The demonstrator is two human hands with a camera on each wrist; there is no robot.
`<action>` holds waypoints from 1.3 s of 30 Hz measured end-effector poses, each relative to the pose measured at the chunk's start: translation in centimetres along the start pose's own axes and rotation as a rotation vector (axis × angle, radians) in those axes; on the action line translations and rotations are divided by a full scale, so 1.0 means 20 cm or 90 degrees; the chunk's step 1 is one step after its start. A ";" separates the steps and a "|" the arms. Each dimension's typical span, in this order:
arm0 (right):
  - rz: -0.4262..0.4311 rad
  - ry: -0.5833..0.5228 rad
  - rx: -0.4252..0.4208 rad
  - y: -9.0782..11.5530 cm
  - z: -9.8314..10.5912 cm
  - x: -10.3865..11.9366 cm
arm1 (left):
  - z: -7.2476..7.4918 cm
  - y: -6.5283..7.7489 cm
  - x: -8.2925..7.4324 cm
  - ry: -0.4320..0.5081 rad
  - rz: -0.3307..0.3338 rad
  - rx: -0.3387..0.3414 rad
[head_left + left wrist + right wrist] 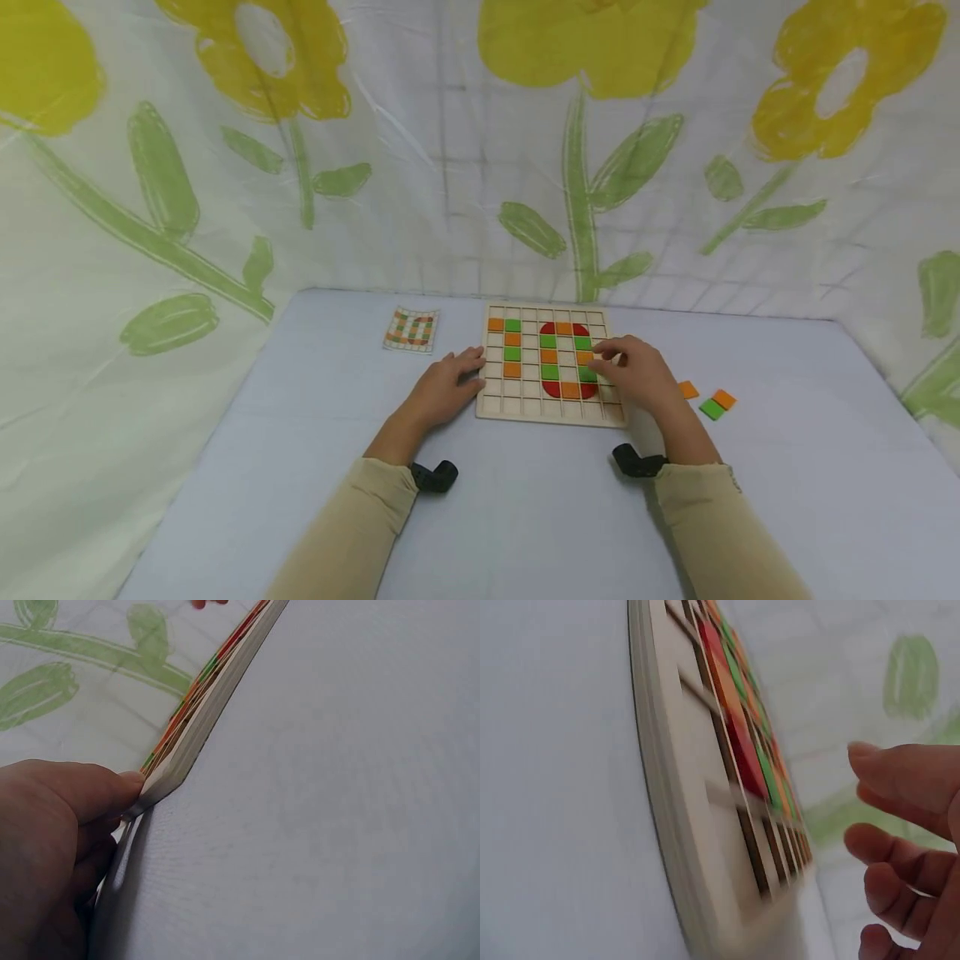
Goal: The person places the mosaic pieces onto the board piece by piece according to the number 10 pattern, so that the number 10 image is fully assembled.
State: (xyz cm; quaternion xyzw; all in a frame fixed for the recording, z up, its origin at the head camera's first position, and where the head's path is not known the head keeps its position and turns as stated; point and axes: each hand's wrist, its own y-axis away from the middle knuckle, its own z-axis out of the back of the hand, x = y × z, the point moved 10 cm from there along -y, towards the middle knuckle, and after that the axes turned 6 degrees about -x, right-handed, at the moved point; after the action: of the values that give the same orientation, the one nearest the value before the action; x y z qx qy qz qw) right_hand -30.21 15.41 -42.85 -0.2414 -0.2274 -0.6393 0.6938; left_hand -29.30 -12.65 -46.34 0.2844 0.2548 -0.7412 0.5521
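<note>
A wooden grid board (pixel 525 408) lies on the table with square tiles set in its cells. Orange and green tiles form a "1" on its left; a ring of red-cornered, green and orange tiles forms a "0" further right. My left hand (pixel 444 390) rests at the board's left edge, and in the left wrist view its thumb (pixel 112 793) touches the near corner. Over the right part of the board hovers my right hand (pixel 639 375), beside a green tile (pixel 587 374). Its fingers are loosely bent and apart, with nothing between thumb and fingertips in the right wrist view.
Right of the board lie loose tiles: an orange tile (pixel 687 390) near the right wrist, and a green tile (pixel 712 409) against another orange tile (pixel 724 399). A small pattern card (pixel 411 330) lies to the board's left. Behind the table (pixel 495 517) hangs a flower-printed cloth (pixel 405 217).
</note>
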 end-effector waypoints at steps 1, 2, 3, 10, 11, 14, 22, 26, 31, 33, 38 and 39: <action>-0.008 0.009 -0.010 0.01 0.04 -0.04 | 0.00 0.00 0.00 0.001 0.002 0.000; -0.015 0.016 -0.021 0.02 0.08 -0.08 | 0.00 0.00 0.00 0.003 0.003 -0.002; -0.022 0.024 -0.031 0.03 0.12 -0.11 | 0.00 0.00 0.00 0.003 0.003 -0.002; -0.065 0.062 -0.016 0.13 0.33 -0.37 | -0.01 0.00 0.01 0.008 0.007 0.002; -0.076 0.060 0.001 0.15 0.35 -0.41 | -0.01 0.00 0.01 0.008 0.006 0.001; -0.103 0.063 0.054 0.20 0.41 -0.53 | -0.01 0.00 0.00 0.006 -0.001 0.001; -0.097 0.048 0.125 0.27 0.42 -0.67 | -0.01 -0.01 0.00 -0.006 0.002 -0.003; -0.076 0.057 0.114 0.25 0.38 -0.65 | -0.01 0.00 0.01 -0.005 0.001 0.000; -0.084 0.084 0.092 0.21 0.31 -0.59 | -0.01 0.00 0.00 -0.004 -0.002 -0.002; -0.084 0.092 0.082 0.20 0.29 -0.56 | -0.01 0.00 0.01 -0.006 -0.001 -0.001; -0.072 0.094 0.064 0.18 0.26 -0.49 | -0.01 -0.01 0.00 -0.006 -0.002 0.000; -0.070 0.094 0.064 0.17 0.26 -0.48 | -0.01 -0.01 0.00 -0.005 -0.002 0.001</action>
State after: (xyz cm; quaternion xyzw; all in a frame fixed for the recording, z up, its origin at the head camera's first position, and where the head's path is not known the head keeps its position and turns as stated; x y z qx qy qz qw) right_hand -27.57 26.42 -44.93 -0.1457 -0.2201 -0.6805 0.6835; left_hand -29.43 -12.54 -46.47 0.2812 0.2524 -0.7432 0.5522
